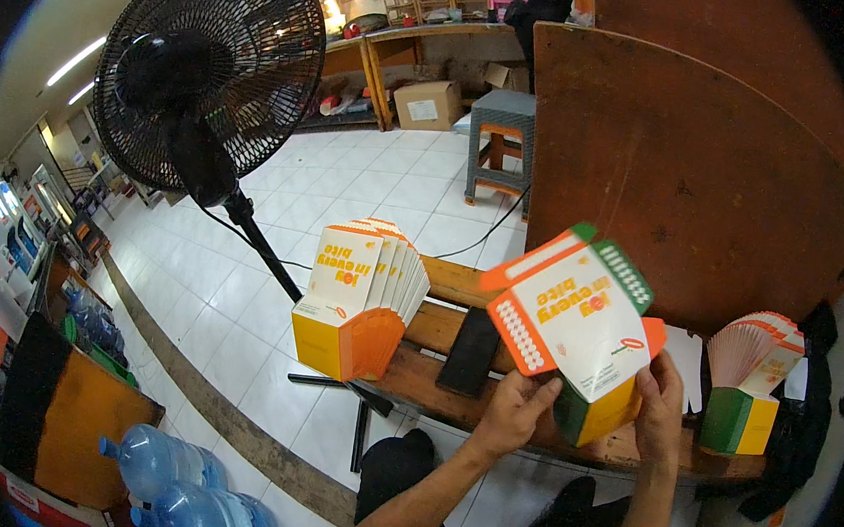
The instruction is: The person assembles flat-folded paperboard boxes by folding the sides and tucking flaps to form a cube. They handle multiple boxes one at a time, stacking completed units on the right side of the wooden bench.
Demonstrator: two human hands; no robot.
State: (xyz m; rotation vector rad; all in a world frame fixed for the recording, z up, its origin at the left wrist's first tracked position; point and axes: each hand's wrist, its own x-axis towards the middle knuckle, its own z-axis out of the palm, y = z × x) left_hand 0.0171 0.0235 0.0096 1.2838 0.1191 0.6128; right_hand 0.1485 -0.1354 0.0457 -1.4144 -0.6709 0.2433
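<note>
Between my two hands is a printed paper food box [582,328], white with orange, green and yellow parts, its upper flaps spread open. My left hand [517,412] grips its lower left edge with thumb and fingers. On the lower right side, my right hand [660,397] is closed around the box's edge. A fanned stack of matching nested boxes [344,292] stands on the left of the wooden bench [436,327]. Another such stack [742,417] sits at the bench's right end. A black phone-like slab [469,353] lies on the bench left of my hands.
A black pedestal fan [208,74] stands at the left, its pole reaching down beside the bench. Large blue water bottles [164,462] rest at lower left. A brown wooden panel [671,175] rises behind the bench. Farther back are a grey stool [503,120] and a cardboard box [428,105].
</note>
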